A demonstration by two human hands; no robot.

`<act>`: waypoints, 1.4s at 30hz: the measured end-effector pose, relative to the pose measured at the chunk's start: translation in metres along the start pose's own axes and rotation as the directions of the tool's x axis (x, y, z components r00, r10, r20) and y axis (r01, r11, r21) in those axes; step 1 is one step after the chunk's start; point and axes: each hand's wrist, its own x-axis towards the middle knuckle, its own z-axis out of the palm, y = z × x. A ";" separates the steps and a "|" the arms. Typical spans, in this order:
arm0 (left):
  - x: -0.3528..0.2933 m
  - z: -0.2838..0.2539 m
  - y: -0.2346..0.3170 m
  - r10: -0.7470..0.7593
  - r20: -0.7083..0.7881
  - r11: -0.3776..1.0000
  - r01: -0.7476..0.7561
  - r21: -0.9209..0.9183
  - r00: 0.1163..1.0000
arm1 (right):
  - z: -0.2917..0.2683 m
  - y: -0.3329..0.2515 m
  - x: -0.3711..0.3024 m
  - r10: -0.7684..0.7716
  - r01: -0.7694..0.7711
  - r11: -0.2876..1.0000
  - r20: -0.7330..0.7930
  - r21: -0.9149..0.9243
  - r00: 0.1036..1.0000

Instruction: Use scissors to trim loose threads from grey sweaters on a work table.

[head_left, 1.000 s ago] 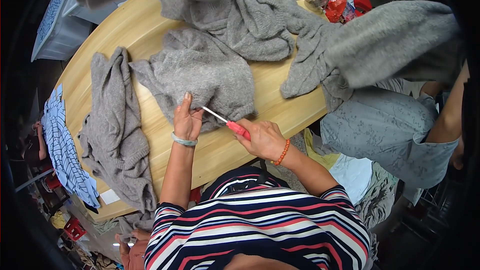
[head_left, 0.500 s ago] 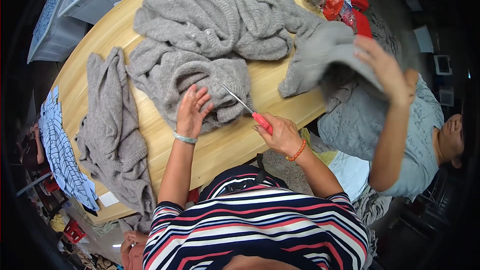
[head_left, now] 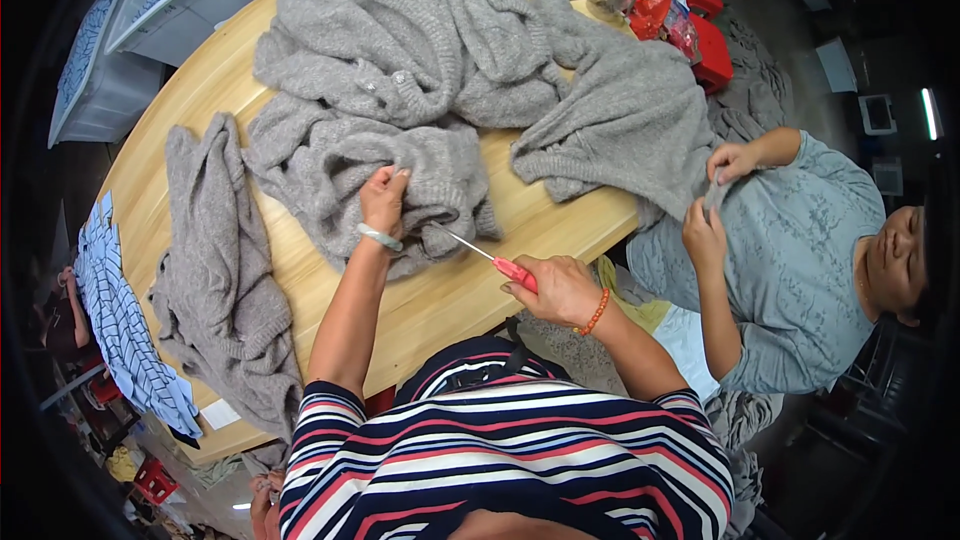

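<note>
A grey knitted sweater [head_left: 445, 155] lies bunched on the table before me, its ribbed edge folded into an opening. My left hand [head_left: 384, 202] is closed on the fabric at that opening, fingertips pinching the knit. From the right, my right hand [head_left: 560, 290] grips a tool with a red handle [head_left: 517, 275] and a slim metal shaft [head_left: 468, 245]. The shaft's tip reaches the sweater's near edge, close to the folds; its exact end is hard to make out.
More grey knits [head_left: 365, 15] cover the far side of the wooden table [head_left: 405, 345], and another [head_left: 225, 260] lies left. At right, a co-worker [head_left: 785, 260] handles a grey sweater [head_left: 640, 120]. Blue checked cloth [head_left: 130, 310] hangs over the left edge; white bins [head_left: 190, 0] stand beyond.
My left hand went from spread fingers to a hold on the sweater. The tool's tip moved down to the sweater's near edge. The co-worker's grey sweater came down onto the table.
</note>
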 end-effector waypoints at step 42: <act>-0.099 -0.056 0.055 0.405 0.185 0.596 -0.412 0.689 0.895 | -0.039 -0.047 0.023 -0.153 0.123 0.985 0.300 0.118 0.942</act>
